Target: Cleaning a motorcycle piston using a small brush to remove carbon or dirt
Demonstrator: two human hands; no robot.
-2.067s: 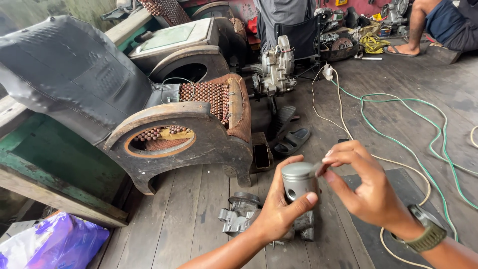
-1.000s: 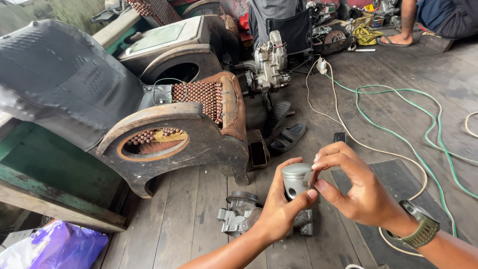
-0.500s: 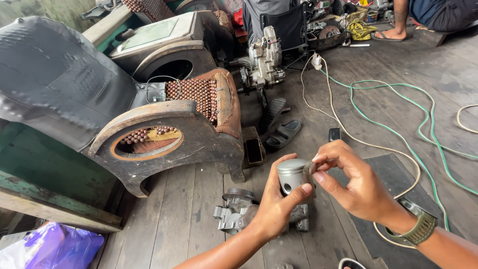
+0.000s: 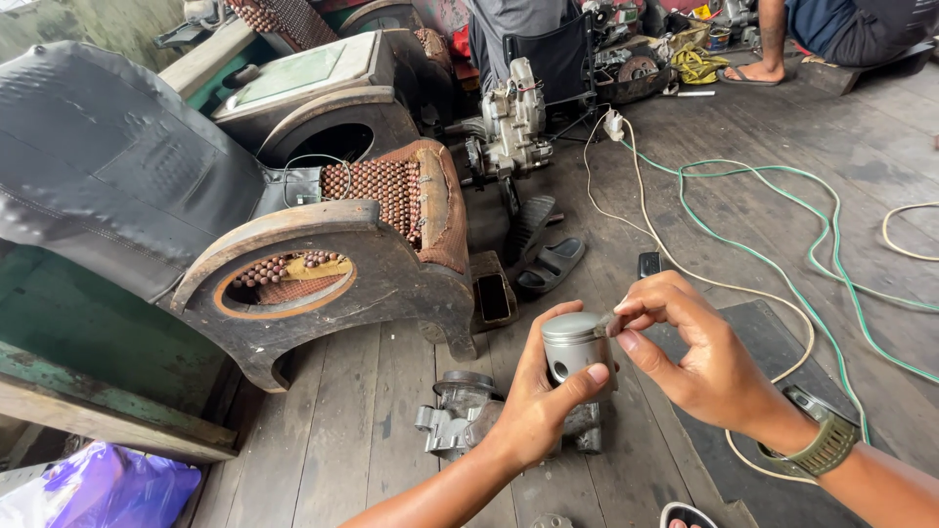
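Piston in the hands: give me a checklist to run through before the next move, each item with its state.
1. Left hand grips the piston firmly, thumb across its skirt: ok.
2. Piston upright, crown up: ok.
3. Right hand fingertips pinched at the crown edge: ok.
4. What the right fingertips pinch: cannot tell, too small.
5. Metal cylinder part on the floor below, apart from the piston: ok.
6. White cable and green cable clear of both hands: ok.

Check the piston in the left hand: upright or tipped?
Upright. The piston shows its flat crown on top and its pin hole facing sideways, gripped by the left hand.
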